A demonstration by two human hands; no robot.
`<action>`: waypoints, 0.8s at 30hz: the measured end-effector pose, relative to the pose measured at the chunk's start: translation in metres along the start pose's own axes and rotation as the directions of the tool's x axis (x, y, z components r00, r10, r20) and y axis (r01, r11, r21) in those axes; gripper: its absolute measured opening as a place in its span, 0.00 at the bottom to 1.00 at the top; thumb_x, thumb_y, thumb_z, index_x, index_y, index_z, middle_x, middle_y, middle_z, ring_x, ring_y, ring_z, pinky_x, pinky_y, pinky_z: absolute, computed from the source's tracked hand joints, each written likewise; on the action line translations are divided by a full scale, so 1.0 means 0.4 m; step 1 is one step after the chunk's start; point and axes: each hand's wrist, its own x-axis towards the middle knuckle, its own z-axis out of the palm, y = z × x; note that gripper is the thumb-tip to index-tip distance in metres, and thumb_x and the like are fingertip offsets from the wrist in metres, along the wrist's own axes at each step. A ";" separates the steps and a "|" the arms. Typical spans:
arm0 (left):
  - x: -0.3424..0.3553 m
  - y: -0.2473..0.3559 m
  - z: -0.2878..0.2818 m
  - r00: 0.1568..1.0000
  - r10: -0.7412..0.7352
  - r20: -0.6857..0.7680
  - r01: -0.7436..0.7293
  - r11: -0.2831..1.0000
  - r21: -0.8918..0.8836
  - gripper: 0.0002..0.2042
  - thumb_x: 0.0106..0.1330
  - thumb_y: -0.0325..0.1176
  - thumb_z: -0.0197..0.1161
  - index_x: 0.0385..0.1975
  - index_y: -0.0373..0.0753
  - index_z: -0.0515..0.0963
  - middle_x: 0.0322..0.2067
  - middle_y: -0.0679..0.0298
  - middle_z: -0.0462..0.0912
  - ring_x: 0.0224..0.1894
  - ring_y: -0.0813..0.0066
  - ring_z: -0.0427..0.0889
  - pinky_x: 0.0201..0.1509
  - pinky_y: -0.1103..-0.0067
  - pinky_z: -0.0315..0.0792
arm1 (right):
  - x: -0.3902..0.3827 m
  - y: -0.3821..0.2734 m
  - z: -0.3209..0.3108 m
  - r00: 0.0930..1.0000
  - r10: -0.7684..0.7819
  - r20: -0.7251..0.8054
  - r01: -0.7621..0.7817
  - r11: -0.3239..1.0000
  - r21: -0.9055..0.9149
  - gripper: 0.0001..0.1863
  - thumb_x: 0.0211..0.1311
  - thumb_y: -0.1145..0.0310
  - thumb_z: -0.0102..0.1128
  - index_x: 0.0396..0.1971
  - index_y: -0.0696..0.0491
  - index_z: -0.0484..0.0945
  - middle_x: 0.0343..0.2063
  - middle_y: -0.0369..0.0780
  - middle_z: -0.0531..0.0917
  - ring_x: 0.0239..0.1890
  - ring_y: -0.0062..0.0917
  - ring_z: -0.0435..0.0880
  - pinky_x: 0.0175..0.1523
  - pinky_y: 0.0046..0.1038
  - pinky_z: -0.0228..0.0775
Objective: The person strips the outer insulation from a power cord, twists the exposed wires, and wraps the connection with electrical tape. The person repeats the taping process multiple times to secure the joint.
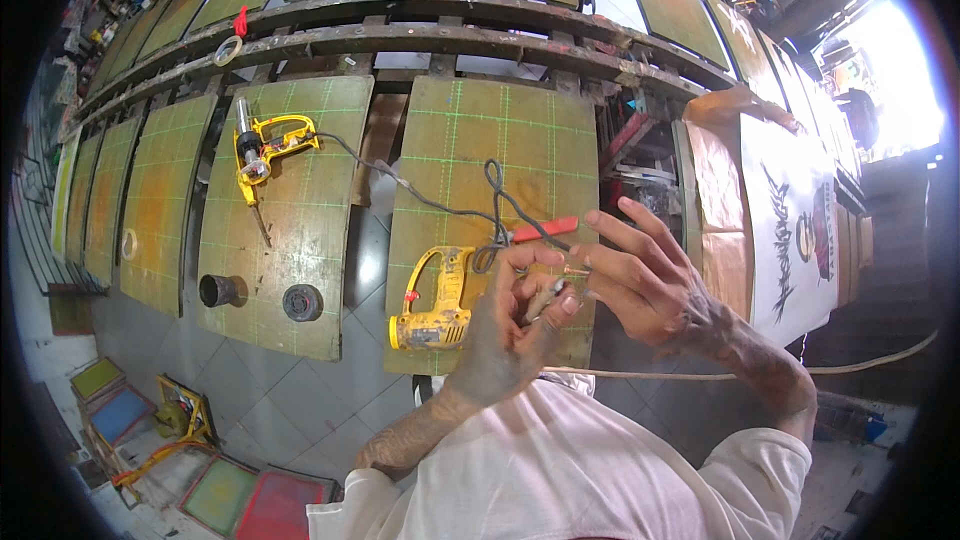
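Observation:
My left hand (510,325) is closed round a small beige piece with a metal end (545,300), perhaps a cable end. Close beside it, my right hand (650,285) pinches a thin copper-coloured piece (574,271), its other fingers stretched out. Just beyond them, a red-handled tool (545,229) lies by a looped dark cord (493,202) on a green-gridded board (500,120). Left of my left hand is a yellow heat gun housing (440,315). The cord runs left to an opened yellow part (283,130) with a metal tube (243,118) on another board.
A short dark tube (222,290) and a black ring (302,303) lie on the left board (290,250). Beige cable (850,368) crosses in from the right. Dark rails (420,37) run behind the boards. A printed white sheet (785,230) is at right; framed screens (220,490) stand lower left.

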 end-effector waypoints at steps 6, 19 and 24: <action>0.014 0.052 -0.027 0.993 -0.117 0.027 0.120 0.979 -0.164 0.22 0.74 0.25 0.64 0.62 0.39 0.61 0.48 0.60 0.84 0.50 0.80 0.81 0.58 0.79 0.74 | 0.022 -0.004 0.005 0.996 -0.048 -0.077 0.049 0.999 0.003 0.18 0.47 0.74 0.72 0.41 0.61 0.84 0.56 0.45 0.78 0.61 0.44 0.81 0.66 0.53 0.76; 0.035 0.088 -0.014 0.951 -0.308 0.020 0.305 0.927 -0.218 0.27 0.70 0.38 0.72 0.64 0.44 0.67 0.39 0.71 0.82 0.32 0.92 0.77 0.28 0.88 0.58 | 0.042 0.012 -0.008 0.976 -0.201 -0.090 0.202 0.979 0.007 0.17 0.37 0.72 0.69 0.31 0.65 0.83 0.43 0.49 0.84 0.46 0.44 0.88 0.56 0.44 0.84; 0.041 0.036 -0.023 0.980 -0.172 0.103 0.188 0.968 -0.166 0.34 0.67 0.35 0.74 0.68 0.43 0.60 0.42 0.68 0.80 0.38 0.84 0.80 0.40 0.85 0.74 | 0.063 0.037 -0.032 0.991 -0.130 0.009 0.130 0.991 0.036 0.20 0.43 0.70 0.69 0.38 0.64 0.83 0.44 0.45 0.84 0.46 0.36 0.87 0.49 0.34 0.83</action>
